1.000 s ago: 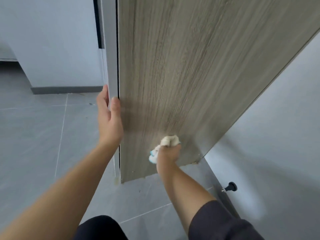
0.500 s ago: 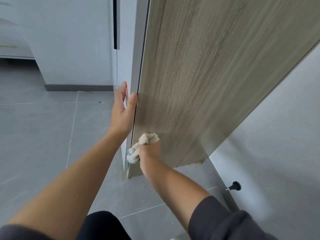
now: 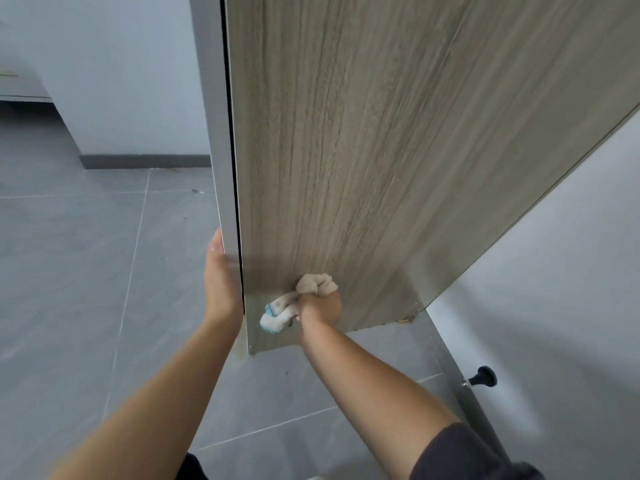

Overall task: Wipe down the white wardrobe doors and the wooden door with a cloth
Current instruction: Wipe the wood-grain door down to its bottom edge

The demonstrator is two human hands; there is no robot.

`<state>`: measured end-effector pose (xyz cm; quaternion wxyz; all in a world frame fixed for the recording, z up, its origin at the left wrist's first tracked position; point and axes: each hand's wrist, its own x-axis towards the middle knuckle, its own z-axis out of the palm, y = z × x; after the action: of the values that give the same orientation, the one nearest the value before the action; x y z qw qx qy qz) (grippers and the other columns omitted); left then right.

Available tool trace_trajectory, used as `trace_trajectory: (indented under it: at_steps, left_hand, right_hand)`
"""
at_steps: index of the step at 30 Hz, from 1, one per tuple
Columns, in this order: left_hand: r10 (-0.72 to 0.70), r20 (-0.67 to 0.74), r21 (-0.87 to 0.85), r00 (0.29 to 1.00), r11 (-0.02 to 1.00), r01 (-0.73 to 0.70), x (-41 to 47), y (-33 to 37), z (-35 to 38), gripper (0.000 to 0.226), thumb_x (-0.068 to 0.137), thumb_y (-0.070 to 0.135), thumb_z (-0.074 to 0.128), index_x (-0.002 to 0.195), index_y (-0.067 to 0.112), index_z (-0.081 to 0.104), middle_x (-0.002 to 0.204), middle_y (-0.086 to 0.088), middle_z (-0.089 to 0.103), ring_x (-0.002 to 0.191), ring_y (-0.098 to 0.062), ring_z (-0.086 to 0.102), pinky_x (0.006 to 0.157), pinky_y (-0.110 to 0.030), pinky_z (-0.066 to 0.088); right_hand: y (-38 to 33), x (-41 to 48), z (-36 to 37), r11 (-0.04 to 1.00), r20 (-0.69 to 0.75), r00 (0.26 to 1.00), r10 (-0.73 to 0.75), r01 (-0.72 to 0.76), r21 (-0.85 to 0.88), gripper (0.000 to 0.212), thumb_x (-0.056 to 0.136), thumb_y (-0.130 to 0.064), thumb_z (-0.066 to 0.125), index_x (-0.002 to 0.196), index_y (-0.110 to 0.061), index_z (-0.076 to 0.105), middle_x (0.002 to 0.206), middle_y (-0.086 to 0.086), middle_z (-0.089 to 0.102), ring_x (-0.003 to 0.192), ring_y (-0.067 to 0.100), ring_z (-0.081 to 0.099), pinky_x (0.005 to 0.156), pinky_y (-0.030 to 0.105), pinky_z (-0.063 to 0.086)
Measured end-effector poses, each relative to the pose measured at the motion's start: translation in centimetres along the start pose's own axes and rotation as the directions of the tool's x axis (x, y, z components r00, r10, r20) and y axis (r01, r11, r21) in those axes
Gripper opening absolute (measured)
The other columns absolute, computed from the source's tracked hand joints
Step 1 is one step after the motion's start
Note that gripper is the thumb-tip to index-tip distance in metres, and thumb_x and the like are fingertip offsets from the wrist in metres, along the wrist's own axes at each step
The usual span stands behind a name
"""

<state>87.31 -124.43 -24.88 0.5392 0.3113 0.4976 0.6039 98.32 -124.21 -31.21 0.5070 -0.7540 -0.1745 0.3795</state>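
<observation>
The wooden door (image 3: 363, 150) stands open, its grey-brown grained face toward me. My right hand (image 3: 320, 308) grips a bunched beige cloth (image 3: 317, 284) with a white and teal end and presses it against the door's lower part, close to the bottom edge. My left hand (image 3: 221, 282) holds the door's free edge at about the same height, with its fingers wrapped round the far side and hidden. White wardrobe doors do not show in this view.
Grey floor tiles (image 3: 86, 289) spread to the left. A white wall (image 3: 554, 306) runs on the right behind the door, with a black door stopper (image 3: 483, 377) at its base. A white wall with a dark skirting (image 3: 145, 161) stands at the back left.
My right hand has moved the cloth away from the door's free edge and lower on the face. My left hand has slid down the edge.
</observation>
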Motion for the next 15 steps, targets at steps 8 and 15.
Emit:
trace_trajectory:
  at_steps: [8,15]
  left_hand:
    - [0.008,-0.008,0.032,1.0,0.999,-0.007,0.6,-0.5,0.3,0.031,0.083,0.042,0.04,0.072,0.034,0.067,0.075,0.014,0.063,0.067,-0.002,0.057,0.061,-0.017,0.047]
    - [-0.03,-0.068,0.055,0.997,0.998,0.034,0.6,-1.7,0.5,0.035,0.104,0.02,0.026,0.081,0.025,0.053,0.078,0.013,0.057,0.062,0.01,0.056,0.059,-0.008,0.043]
  right_hand:
    - [1.1,7.7,-7.2,0.992,-0.148,0.984,0.098,-0.11,-0.07,0.03,0.092,-0.008,0.048,0.065,-0.017,0.038,0.068,-0.001,0.045,0.081,0.023,0.059,0.069,0.027,0.043]
    - [1.2,13.2,-14.2,0.995,-0.286,0.957,0.05,-0.024,0.093,0.007,0.089,-0.012,0.056,0.086,-0.008,0.059,0.07,0.009,0.058,0.054,0.02,0.053,0.058,0.033,0.047]
